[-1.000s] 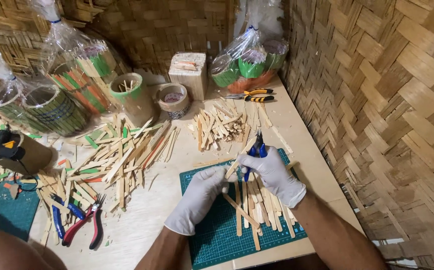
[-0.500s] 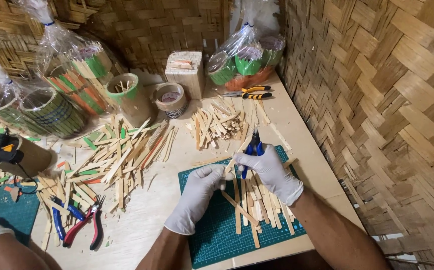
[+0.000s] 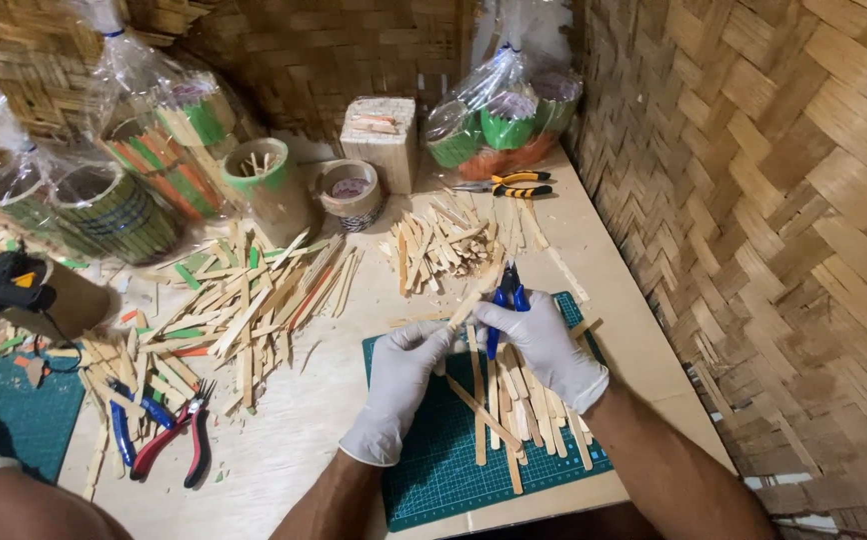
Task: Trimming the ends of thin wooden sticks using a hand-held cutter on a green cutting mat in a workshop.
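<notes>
two gloved hands: flat bamboo strip (image 3: 476,293), blue-handled cutters (image 3: 505,305), gridded green mat (image 3: 434,470)

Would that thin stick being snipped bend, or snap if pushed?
The stick looks thin, flat and straight in the left hand, so probably stiff, light, and brittle. Flat, so unlikely to roll. The cutters in the right hand suggest it cuts easily.
</notes>
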